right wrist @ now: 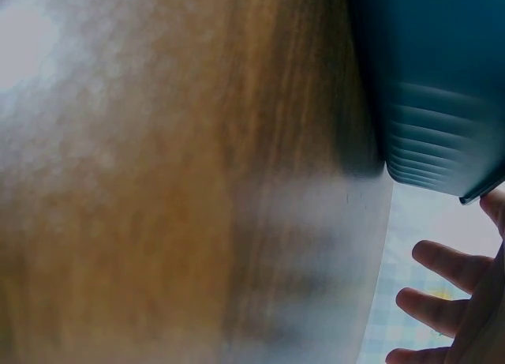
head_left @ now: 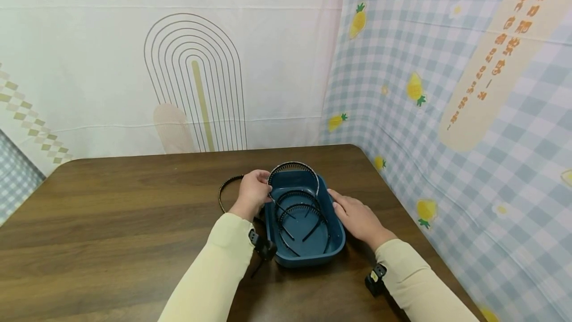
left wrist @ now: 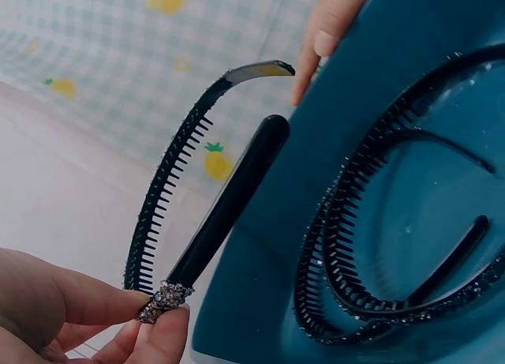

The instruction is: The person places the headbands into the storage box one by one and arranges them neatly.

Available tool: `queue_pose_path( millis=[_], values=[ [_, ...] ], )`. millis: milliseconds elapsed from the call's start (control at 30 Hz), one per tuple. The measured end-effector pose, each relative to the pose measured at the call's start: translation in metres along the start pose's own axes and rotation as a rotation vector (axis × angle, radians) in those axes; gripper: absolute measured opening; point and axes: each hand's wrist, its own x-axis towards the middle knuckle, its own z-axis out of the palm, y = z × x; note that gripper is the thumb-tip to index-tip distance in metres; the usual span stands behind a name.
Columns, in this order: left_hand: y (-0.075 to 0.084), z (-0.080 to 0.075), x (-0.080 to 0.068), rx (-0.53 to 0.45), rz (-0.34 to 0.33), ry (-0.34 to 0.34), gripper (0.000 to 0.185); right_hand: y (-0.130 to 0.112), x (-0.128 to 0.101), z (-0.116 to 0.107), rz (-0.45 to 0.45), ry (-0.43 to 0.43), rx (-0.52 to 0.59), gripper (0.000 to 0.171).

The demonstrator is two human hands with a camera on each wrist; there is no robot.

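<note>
Head view: left hand (head_left: 253, 192) pinches a toothed headband (head_left: 293, 167) above the bin (head_left: 313, 255) — right hand (head_left: 355, 215) rests flat against its side, fingers straight. No legible labels.

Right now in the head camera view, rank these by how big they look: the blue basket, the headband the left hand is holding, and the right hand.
1. blue basket, plainly the largest.
2. and 3. unsure: the held headband spans the basket's far end, about as wide as the right hand is long, though far thinner. The left hand pinches its end.
</note>
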Motion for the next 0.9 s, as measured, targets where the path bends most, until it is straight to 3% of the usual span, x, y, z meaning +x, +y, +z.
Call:
queue_pose_path(
  millis=[667, 900],
  values=[
    [-0.004, 0.016, 0.0, 0.107, -0.003, -0.003, 0.038, 0.0, 0.001, 0.001, 0.023, -0.012, 0.012, 0.05],
    [-0.005, 0.021, 0.0, 0.177, 0.038, 0.002, 0.035, 0.001, 0.001, 0.001, 0.02, -0.01, 0.01, 0.05]
  ],
)
